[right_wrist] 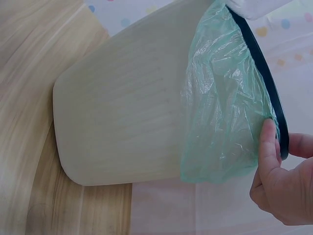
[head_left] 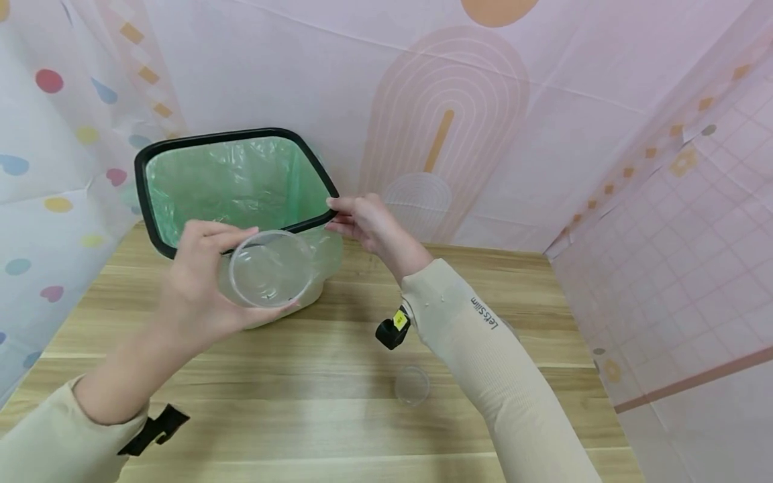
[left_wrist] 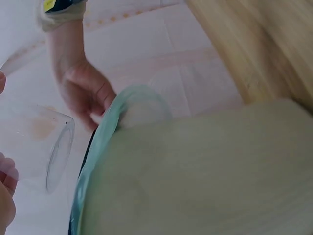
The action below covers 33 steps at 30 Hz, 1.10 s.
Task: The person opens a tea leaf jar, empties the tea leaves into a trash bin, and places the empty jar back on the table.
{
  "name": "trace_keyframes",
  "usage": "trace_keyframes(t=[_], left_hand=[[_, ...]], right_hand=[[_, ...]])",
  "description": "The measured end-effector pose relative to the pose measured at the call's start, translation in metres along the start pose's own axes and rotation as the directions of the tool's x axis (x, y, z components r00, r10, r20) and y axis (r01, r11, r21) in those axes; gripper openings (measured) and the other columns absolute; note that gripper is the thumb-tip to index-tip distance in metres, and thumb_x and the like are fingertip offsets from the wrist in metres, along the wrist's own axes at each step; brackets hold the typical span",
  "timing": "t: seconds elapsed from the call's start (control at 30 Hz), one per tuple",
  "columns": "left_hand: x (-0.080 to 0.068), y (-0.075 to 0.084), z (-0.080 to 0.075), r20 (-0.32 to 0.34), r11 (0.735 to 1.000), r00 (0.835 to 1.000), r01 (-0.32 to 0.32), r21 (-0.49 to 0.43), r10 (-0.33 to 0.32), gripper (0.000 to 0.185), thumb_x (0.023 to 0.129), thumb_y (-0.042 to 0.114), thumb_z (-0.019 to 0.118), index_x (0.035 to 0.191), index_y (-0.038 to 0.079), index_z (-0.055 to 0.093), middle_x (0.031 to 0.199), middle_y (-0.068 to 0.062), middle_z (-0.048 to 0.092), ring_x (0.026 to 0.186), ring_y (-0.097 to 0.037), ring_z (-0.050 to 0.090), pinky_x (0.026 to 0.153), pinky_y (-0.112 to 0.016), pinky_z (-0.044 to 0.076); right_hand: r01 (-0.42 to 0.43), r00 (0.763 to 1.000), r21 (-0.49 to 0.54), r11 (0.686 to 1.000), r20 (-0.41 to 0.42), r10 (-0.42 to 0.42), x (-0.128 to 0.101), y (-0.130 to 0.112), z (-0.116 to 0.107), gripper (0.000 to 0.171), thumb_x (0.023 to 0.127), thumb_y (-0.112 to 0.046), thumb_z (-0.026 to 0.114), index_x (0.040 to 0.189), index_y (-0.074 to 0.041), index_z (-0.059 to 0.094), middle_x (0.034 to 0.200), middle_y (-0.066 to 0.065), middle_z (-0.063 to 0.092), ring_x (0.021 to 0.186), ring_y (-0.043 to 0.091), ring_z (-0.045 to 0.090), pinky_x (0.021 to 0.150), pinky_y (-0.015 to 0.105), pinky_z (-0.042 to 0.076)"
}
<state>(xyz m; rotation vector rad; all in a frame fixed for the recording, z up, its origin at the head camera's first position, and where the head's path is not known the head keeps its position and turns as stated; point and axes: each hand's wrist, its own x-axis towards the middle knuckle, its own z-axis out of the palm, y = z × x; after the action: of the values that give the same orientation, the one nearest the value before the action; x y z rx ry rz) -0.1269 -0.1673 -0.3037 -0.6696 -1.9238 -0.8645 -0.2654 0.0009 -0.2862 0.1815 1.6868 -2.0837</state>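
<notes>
The left hand (head_left: 199, 285) grips a clear round plastic cup (head_left: 270, 268), fingers curled round its wall and thumb across the top, with the cup's open mouth turned toward the head camera. The cup is lifted off the light wooden worktop (head_left: 314, 409) and sits just in front of the near rim of a cream plastic waste bin with a black rim ring (head_left: 181, 144), lined with a thin green plastic bag (head_left: 229, 181). In the left wrist view the cup (left_wrist: 54, 147) shows as a see-through shape just left of the bin's green-edged rim (left_wrist: 100, 142), blurred.

The right hand (head_left: 368, 225) pinches the black rim at the bin's right corner, thumb on one side and fingers on the other. The right wrist view shows that hand (right_wrist: 281, 181) with the thumb pressed on the bag (right_wrist: 225, 107) where it folds over the rim, and the bin (right_wrist: 122, 117) tilted, its base lifted off the worktop (right_wrist: 29, 73).

Below the right forearm, on the worktop, lies a small clear round lid (head_left: 412, 385), well apart from both hands. A pink patterned backdrop (head_left: 543, 134) stands behind the bin.
</notes>
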Motion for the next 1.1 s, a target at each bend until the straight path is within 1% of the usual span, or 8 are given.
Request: trace_keyframes(t=[0.17,0.4,0.6,0.73,0.8,0.9,0.97,1.1], left_hand=[[-0.015,0.004,0.006,0.104,0.997,0.992,0.072,-0.039,-0.067,0.085,0.068,0.069,0.061,0.107,-0.006,0.053,0.103,-0.023,0.049,0.097,-0.025,0.047,0.093,-0.013,0.034],[-0.033,0.007,0.014,0.216,0.989,0.975,0.076,-0.129,-0.047,0.081,0.073,0.062,0.062,0.113,-0.008,0.051,0.111,-0.022,0.049,0.105,-0.024,0.046,0.099,-0.015,0.032],[-0.051,0.01,0.019,0.271,0.982,0.954,0.16,-0.099,-0.128,0.082,0.073,0.063,0.059,0.117,-0.006,0.051,0.114,-0.019,0.049,0.106,-0.026,0.047,0.1,-0.011,0.029],[-0.062,0.012,0.022,0.317,0.966,0.926,0.243,-0.091,-0.203,0.083,0.071,0.063,0.064,0.12,-0.004,0.051,0.118,-0.017,0.048,0.107,-0.028,0.047,0.099,-0.008,0.027],[-0.068,0.012,0.023,0.344,0.952,0.906,0.291,-0.09,-0.245,0.084,0.064,0.055,0.077,0.121,-0.002,0.051,0.12,-0.014,0.048,0.11,-0.026,0.047,0.098,-0.007,0.026],[-0.076,0.013,0.026,0.362,0.939,0.889,0.332,-0.09,-0.279,0.085,0.053,0.03,0.091,0.122,0.001,0.051,0.121,-0.011,0.048,0.11,-0.021,0.047,0.097,-0.008,0.028],[-0.081,0.013,0.028,0.362,0.937,0.887,0.339,-0.09,-0.286,0.085,0.048,0.017,0.091,0.122,0.001,0.051,0.121,-0.01,0.049,0.109,-0.019,0.047,0.096,-0.008,0.028],[-0.09,0.012,0.033,0.358,0.938,0.892,0.332,-0.104,-0.276,0.085,0.049,0.014,0.09,0.122,0.0,0.049,0.122,-0.009,0.048,0.109,-0.018,0.047,0.095,-0.009,0.029]], right_hand=[[-0.004,1.0,0.004,1.0,0.0,0.004,0.0,0.0,0.0,0.01,0.088,0.002,0.059,0.079,0.002,0.056,0.066,0.008,0.052,0.058,0.013,0.052,0.054,0.019,0.054],[-0.009,1.0,-0.005,1.0,0.0,0.009,0.001,-0.001,0.001,0.008,0.088,0.001,0.059,0.081,0.002,0.056,0.068,0.008,0.052,0.059,0.013,0.053,0.058,0.019,0.055],[-0.013,1.0,-0.002,1.0,0.003,0.013,0.002,-0.001,0.001,0.008,0.088,0.001,0.059,0.081,0.003,0.055,0.068,0.009,0.051,0.059,0.014,0.053,0.06,0.021,0.056],[-0.009,1.0,0.004,1.0,0.008,0.009,0.002,-0.001,0.002,0.009,0.088,0.001,0.059,0.08,0.002,0.055,0.067,0.009,0.052,0.059,0.014,0.053,0.055,0.019,0.054],[-0.005,1.0,0.005,1.0,0.006,0.005,0.001,-0.002,0.001,0.01,0.089,0.001,0.058,0.079,0.002,0.055,0.067,0.009,0.052,0.059,0.014,0.053,0.054,0.019,0.054],[-0.004,1.0,-0.002,1.0,0.007,0.004,0.0,-0.003,0.0,0.01,0.089,0.001,0.058,0.079,0.002,0.055,0.067,0.009,0.052,0.059,0.014,0.053,0.054,0.018,0.054],[-0.007,1.0,-0.007,1.0,0.005,0.007,-0.001,-0.003,0.0,0.01,0.088,0.001,0.059,0.079,0.002,0.056,0.067,0.009,0.052,0.059,0.014,0.053,0.055,0.019,0.054],[-0.008,1.0,-0.009,1.0,-0.001,0.008,-0.001,-0.003,0.0,0.01,0.088,0.0,0.06,0.079,0.002,0.056,0.067,0.009,0.052,0.059,0.015,0.053,0.056,0.019,0.054]])
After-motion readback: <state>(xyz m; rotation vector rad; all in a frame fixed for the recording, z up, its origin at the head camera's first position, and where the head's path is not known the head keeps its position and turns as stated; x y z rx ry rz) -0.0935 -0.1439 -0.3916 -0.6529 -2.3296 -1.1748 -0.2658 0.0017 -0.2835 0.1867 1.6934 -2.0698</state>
